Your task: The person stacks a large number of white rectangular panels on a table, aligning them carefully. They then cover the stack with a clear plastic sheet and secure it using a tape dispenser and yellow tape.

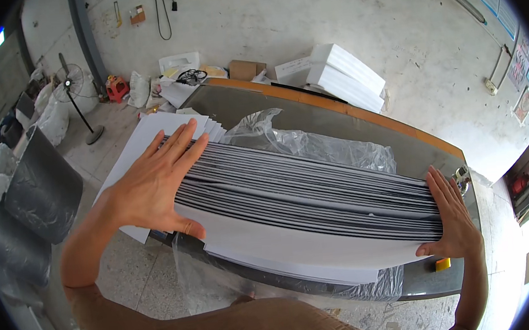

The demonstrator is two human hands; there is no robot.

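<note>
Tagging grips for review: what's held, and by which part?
The stack of dark-edged sheets, braced rather than gripped: open left hand at its left end, open right hand at its right.

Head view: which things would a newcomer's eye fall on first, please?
A long stack with dark and white stripes comes first, across the middle, between the left hand and the right hand. Crumpled clear plastic lies just behind it on the grey table. Farther back at the left, a red stool stands out near a standing fan.
</note>
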